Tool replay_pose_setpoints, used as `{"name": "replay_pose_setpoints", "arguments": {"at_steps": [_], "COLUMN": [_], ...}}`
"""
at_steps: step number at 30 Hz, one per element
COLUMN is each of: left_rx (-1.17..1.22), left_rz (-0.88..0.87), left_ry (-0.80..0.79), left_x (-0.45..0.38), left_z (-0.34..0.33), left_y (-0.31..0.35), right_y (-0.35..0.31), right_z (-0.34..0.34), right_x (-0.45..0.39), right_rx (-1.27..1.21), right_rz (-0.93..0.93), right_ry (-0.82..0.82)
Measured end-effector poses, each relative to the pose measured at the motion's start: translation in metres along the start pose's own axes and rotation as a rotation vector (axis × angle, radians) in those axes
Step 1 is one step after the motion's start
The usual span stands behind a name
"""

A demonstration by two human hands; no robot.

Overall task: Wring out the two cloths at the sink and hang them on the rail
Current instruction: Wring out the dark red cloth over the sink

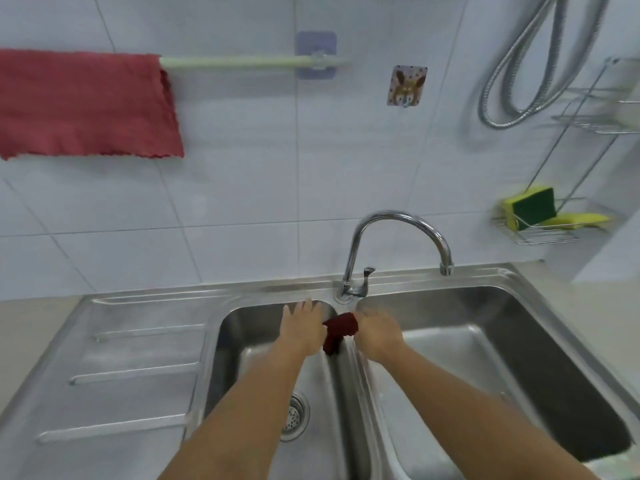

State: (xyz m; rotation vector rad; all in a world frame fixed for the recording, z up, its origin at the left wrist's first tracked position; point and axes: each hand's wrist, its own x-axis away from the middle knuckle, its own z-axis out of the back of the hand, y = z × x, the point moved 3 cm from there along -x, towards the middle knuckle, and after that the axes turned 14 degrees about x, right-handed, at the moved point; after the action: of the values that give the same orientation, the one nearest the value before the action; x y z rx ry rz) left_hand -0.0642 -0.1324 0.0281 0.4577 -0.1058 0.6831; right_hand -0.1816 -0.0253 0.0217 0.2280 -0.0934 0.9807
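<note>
A red cloth (83, 103) hangs spread over the left end of the pale green rail (242, 61) on the tiled wall. A second, dark red wet cloth (339, 330) is bunched over the divider between the two basins of the steel sink (512, 282). My left hand (302, 326) is at the cloth's left side with fingers stretched forward, touching its edge. My right hand (375, 334) is at its right side, fingers curled down on it. Most of the cloth is hidden between the hands.
A chrome tap (398, 220) arches over the right basin just behind the hands. A drain strainer (294, 415) sits in the left basin. The ribbed drainboard (131, 368) lies to the left. A wire rack with sponges (535, 211) and a metal hose (526, 64) are on the right wall.
</note>
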Motion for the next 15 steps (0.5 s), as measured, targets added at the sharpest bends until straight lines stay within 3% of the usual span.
{"name": "replay_pose_setpoints", "arguments": {"at_steps": [6,15], "left_rx": [0.145,0.416], "left_rz": [-0.044,0.001], "left_ry": [-0.030,0.072], "left_x": [-0.014,-0.028], "left_z": [-0.052,-0.061], "left_y": [0.022,0.023], "right_y": [0.016,0.028], "right_z": [-0.038,-0.056], "right_x": [-0.015,-0.027], "right_rx": [-0.094,-0.602], "right_rz": [0.031,-0.078], "right_ry": [-0.039,-0.098]}}
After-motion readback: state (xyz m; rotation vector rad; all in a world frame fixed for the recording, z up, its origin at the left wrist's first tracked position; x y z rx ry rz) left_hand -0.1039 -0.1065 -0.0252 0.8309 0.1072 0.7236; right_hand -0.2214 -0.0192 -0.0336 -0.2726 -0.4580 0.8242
